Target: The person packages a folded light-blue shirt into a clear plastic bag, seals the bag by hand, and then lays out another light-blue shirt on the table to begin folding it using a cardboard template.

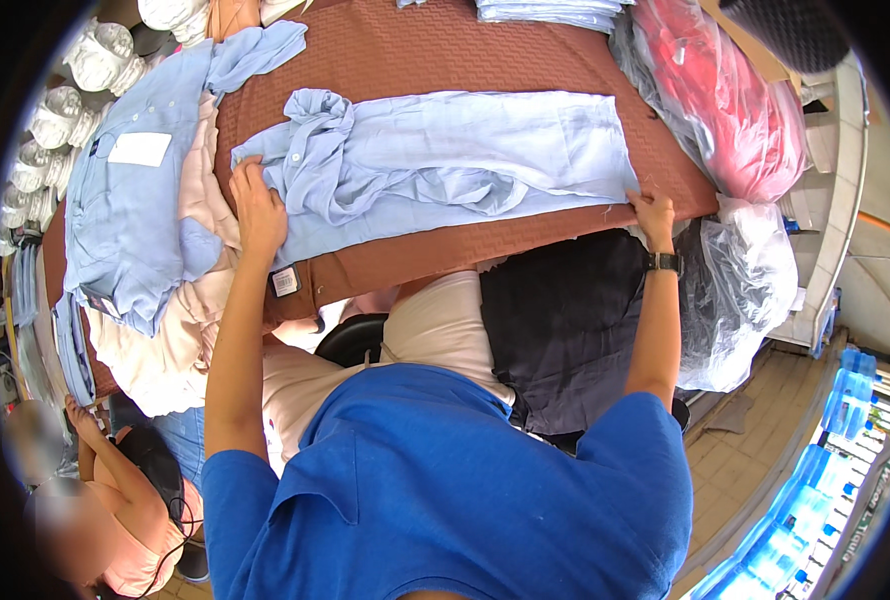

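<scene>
A light blue shirt lies lengthwise across the brown-covered table, its cloth bunched along the middle and a rolled sleeve heaped toward the left. My left hand pinches the shirt's left end near the collar or shoulder edge. At the opposite end, my right hand, with a dark watch on the wrist, grips the lower right corner of the cloth between thumb and fingers. The fabric between both hands lies fairly straight along its near edge.
More blue shirts, one with a white tag, lie over beige cloth at left. Folded blue garments sit at the back. Plastic-wrapped red clothing borders the right. Black cloth covers my lap. Another person is at lower left.
</scene>
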Motion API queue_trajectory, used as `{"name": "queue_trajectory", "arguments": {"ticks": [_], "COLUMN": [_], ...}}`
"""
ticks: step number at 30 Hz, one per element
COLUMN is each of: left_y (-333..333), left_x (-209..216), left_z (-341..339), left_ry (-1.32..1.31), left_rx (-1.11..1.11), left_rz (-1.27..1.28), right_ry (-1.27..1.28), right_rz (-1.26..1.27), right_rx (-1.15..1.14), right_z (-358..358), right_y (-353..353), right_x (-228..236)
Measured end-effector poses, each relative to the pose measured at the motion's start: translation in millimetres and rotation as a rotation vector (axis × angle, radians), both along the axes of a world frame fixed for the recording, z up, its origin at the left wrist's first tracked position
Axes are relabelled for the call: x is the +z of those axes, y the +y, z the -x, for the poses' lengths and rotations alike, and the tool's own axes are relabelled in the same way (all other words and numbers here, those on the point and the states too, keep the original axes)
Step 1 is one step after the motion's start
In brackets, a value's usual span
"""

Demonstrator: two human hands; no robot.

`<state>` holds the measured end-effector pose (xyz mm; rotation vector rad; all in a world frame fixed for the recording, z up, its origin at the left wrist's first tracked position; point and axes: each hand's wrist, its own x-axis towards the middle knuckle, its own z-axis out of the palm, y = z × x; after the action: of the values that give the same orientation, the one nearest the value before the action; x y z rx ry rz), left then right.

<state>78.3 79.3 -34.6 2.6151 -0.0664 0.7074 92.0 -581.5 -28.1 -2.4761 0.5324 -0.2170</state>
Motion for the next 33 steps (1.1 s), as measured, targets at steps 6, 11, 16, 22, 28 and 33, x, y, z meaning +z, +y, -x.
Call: {"name": "queue_trajectory", "arguments": {"ticks": [6,11,16,22,28,33], "left_y": [0.3,2.2,2.1,2.9,-2.0,0.8], "left_x": [-0.4,-2.4,-4.6,-3.5,-0.2,-1.6], "left_z": [-0.1,0.4,-0.2,-0.3,-1.1,1.9], "left_ry": [0.010,-0.001,0.013,0.022,0.032,0.002], "left_rx": [0.006,-0.006,0.008,0.008,0.017,0.008], "left_rz": [0.009,-0.015,0.029,0.034,0.039,0.027], "right_ry": [-0.251,-0.268,-0.247,-0.256,0.061,-0.417], "right_rz": [0.331,0.116,0.354,0.352,0.615,0.257], "right_rx": [0.116,0.596,0.620,0.438,0.467,0.786], "right_z": [15.6,34.6,20.6,-3.5,-2.1,1.2], "right_y": [6.9,92.4,74.3,82.4,84.5,176.9], "right_x": [16.4,70.8,48.8,57.0,45.4,92.9]}}
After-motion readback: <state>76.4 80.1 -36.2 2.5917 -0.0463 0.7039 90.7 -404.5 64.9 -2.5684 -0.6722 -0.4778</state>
